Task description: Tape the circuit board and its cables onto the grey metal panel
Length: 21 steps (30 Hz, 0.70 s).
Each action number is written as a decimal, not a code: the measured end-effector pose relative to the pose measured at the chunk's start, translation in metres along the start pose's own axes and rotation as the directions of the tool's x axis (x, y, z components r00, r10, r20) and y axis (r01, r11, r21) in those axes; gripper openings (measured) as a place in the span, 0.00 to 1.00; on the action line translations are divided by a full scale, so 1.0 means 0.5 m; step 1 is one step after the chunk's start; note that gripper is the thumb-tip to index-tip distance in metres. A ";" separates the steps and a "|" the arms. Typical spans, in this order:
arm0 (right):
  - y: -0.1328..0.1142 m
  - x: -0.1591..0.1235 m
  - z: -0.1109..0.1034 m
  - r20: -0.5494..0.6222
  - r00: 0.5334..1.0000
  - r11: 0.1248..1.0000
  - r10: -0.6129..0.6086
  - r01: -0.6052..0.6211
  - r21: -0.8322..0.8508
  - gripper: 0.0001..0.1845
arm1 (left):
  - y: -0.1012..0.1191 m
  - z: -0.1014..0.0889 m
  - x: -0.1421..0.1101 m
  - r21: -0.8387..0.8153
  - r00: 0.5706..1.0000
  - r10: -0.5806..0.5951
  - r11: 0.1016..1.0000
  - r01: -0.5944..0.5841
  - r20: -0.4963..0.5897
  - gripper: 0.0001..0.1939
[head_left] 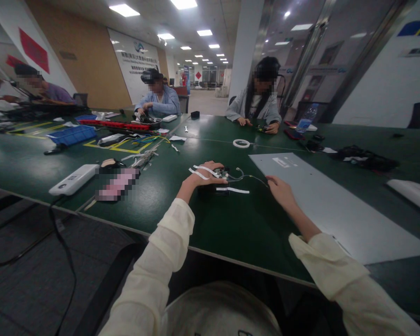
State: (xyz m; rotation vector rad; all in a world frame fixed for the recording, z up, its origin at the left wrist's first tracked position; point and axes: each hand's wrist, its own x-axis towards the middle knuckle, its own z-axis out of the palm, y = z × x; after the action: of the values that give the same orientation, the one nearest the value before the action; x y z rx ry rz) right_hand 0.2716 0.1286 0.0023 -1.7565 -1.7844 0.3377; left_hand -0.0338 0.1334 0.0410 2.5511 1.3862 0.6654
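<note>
My left hand point(205, 176) rests closed over a small black device with a green circuit board point(221, 173) on the green table point(231, 224). White tape strips point(236, 190) stick out beside and across this hand. Thin wires point(247, 176) run from the board toward my right hand point(279, 189), which pinches the wire end at its fingertips. Both sleeves are cream coloured.
A grey sheet panel point(336, 205) lies to the right. A tape roll point(241, 143) sits further back. At left are a white power strip point(73, 179), a blue tray point(72, 135) and loose cables point(140, 142). Other people work across the table.
</note>
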 end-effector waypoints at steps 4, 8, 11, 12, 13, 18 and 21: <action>-0.011 -0.003 -0.002 0.001 0.998 0.995 0.059 -0.059 0.085 0.22 | -0.014 -0.026 -0.002 -0.008 0.974 0.023 1.000 -0.026 -0.227 0.32; -0.023 -0.010 0.000 -0.008 0.997 0.992 0.078 -0.077 0.103 0.22 | -0.019 -0.051 -0.003 -0.040 0.901 0.000 0.999 -0.019 -0.433 0.29; -0.032 -0.017 0.005 0.004 0.999 0.992 0.044 -0.044 0.120 0.21 | -0.018 -0.055 -0.002 -0.040 0.861 -0.021 0.999 0.000 -0.508 0.27; -0.036 -0.020 0.007 0.006 1.000 0.991 0.028 -0.029 0.129 0.21 | -0.018 -0.053 -0.001 -0.033 0.858 -0.017 0.999 0.000 -0.513 0.27; -0.041 -0.023 0.009 0.007 1.000 0.990 0.015 -0.016 0.139 0.20 | -0.018 -0.050 0.000 -0.025 0.861 -0.013 1.000 0.000 -0.508 0.27; -0.077 -0.051 0.018 0.060 0.993 0.974 -0.103 0.088 0.210 0.20 | -0.016 -0.036 0.001 0.020 0.899 -0.009 1.000 0.020 -0.439 0.28; -0.106 -0.076 0.021 0.117 0.970 0.953 -0.215 0.182 0.240 0.19 | -0.011 -0.033 0.000 0.052 0.918 -0.004 0.998 0.027 -0.398 0.29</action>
State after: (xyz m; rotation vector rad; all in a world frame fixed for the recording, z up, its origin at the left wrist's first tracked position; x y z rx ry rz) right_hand 0.2202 0.0893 0.0151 -1.4102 -1.9194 0.5703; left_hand -0.0453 0.1356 0.0537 2.5383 1.5551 1.2144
